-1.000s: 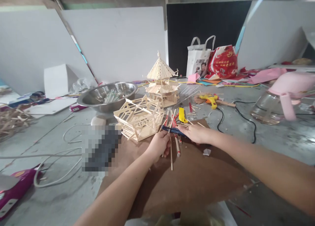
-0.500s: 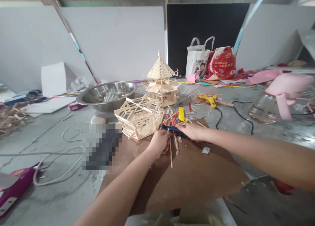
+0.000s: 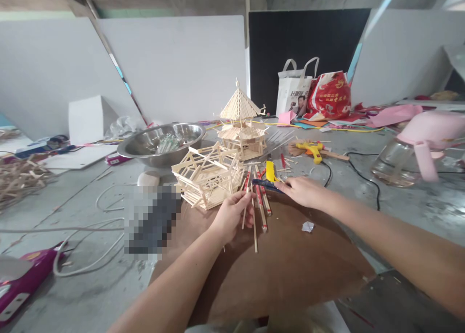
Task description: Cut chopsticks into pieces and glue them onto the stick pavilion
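My left hand [image 3: 234, 214] is closed around a thin wooden stick [image 3: 249, 178] over the brown board [image 3: 283, 270]. To its right, my right hand [image 3: 303, 191] grips the end of a dark blue hand tool [image 3: 267, 184], whose exact kind I cannot make out. Loose wooden sticks [image 3: 255, 234] and red-wrapped stick bundles [image 3: 262, 212] lie between and below the hands. A yellow-handled tool [image 3: 270, 171] lies just beyond the blue one. Left of the sticks stands an open stick frame [image 3: 207, 178], and behind it a stick pavilion with a pointed roof [image 3: 240, 110].
A steel basin [image 3: 127, 151] stands at back left. A yellow glue gun [image 3: 314, 151] with a black cord lies at right, near a pink-lidded jug [image 3: 403, 158]. Cables [image 3: 65, 272] and a purple power strip [image 3: 31, 284] lie at left. Bags [image 3: 329, 98] stand behind.
My right hand and the blue tool have shifted right, away from my left hand, which still holds the stick. The whole view has moved slightly.
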{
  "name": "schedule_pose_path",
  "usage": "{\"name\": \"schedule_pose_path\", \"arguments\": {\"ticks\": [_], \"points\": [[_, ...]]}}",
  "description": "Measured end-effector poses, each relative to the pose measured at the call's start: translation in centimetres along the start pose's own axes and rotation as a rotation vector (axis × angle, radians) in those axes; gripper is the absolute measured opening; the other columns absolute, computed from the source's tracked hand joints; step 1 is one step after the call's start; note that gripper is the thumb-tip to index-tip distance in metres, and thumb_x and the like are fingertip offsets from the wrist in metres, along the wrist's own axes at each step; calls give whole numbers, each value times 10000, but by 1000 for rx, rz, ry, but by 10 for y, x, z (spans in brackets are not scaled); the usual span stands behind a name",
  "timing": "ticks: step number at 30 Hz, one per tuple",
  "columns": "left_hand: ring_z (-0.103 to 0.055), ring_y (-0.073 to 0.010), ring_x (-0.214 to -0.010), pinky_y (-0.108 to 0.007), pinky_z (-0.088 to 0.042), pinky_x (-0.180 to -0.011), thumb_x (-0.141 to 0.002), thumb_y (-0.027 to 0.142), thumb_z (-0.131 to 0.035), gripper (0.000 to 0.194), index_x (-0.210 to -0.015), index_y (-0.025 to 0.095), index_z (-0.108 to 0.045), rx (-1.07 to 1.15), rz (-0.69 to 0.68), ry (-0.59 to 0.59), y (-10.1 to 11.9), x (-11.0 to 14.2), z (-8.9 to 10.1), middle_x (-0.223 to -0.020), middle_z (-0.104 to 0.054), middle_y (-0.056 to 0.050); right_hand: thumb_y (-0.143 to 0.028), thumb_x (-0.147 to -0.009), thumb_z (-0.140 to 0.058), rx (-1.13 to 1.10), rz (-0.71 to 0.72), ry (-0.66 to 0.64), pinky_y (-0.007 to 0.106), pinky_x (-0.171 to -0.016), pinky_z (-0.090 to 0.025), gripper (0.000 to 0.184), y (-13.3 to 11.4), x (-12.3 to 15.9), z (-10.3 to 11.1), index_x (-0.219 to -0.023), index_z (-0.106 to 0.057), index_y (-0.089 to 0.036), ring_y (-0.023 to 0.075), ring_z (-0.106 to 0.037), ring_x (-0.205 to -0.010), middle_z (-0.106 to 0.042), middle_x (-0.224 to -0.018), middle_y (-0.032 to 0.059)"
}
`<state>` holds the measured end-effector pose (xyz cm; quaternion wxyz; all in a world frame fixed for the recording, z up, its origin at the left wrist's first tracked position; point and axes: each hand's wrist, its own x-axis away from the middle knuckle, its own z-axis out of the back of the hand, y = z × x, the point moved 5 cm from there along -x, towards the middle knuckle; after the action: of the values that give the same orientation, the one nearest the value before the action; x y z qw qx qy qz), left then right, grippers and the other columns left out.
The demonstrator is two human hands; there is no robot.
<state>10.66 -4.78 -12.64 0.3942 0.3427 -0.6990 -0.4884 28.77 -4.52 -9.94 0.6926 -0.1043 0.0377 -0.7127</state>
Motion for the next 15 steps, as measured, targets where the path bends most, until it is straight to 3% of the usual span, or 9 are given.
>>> {"name": "schedule_pose_path", "arguments": {"ticks": [4,8,10,13,15], "points": [[-511,-70,-438,-189,-414,-451,-695,366,-534,278,-884,163,-525,95,-22,19,8,4,2,-536,-540,22,-581,-759,-225,148,77,145,368,-754,-389,623,5,1,-11,-1041,-515,-108,276,-518,-940,-562,-1025,170],[-551,-83,-536,-195,-427,-523,-669,375,-563,275,-856,174,-545,83,-77,40,13,5,4,-621,-588,6,-431,-793,-335,50,245,320,366,-868,-315,462,-6,4,-9,-1059,-518,-100,259,-421,-1069,-466,-1170,163],[-545,-82,-551,-196,-423,-535,-656,380,-575,279,-837,168,-561,55,-103,39,15,5,5,-631,-586,6,-363,-805,-350,-125,322,362,326,-837,-344,370,-18,5,1,-1020,-545,-134,214,-473,-1000,-526,-1094,125],[-526,-78,-552,-189,-409,-523,-652,382,-578,286,-834,161,-582,7,-123,22,14,4,5,-624,-575,6,-311,-789,-400,-404,440,335,272,-731,-393,296,-46,6,19,-1008,-551,-179,153,-543,-817,-597,-934,67],[-518,-73,-555,-188,-407,-535,-662,378,-570,270,-815,157,-593,-16,-147,3,14,4,5,-624,-570,7,-308,-758,-449,-478,498,308,252,-675,-397,268,-65,4,30,-962,-574,-185,132,-543,-734,-606,-863,44]]}}
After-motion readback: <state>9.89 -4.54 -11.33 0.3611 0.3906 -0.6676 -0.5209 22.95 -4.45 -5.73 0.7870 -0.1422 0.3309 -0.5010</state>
